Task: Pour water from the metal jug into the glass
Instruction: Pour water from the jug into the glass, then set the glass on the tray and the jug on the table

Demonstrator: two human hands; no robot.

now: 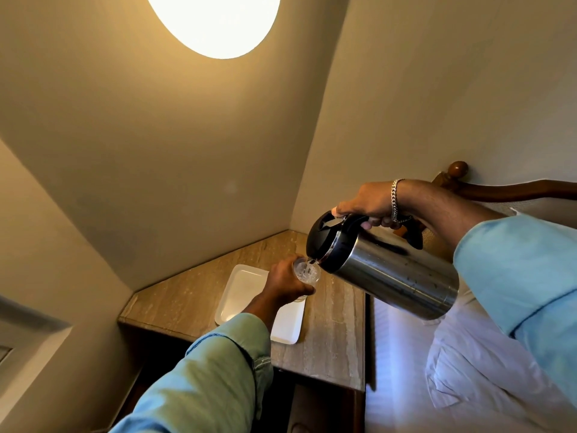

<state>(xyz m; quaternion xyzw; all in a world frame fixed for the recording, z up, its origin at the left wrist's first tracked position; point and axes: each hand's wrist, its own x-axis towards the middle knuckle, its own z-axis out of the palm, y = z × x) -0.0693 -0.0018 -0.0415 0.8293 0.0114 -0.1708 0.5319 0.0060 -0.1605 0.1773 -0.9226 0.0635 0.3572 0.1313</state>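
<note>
My right hand [368,205] grips the black handle of the metal jug [390,273], a steel body with a black lid. The jug is tilted steeply to the left, its spout right over the glass [307,271]. Water runs from the spout into the glass, which holds some water. My left hand [285,284] is wrapped around the clear glass and holds it up above the white tray [240,289]. The lower part of the glass is hidden by my fingers.
The tray lies on a marble-topped bedside table [331,332] set in a wall corner. A bed with white sheets [468,370] and a wooden headboard [515,189] stands to the right. A round lamp [215,20] glows overhead.
</note>
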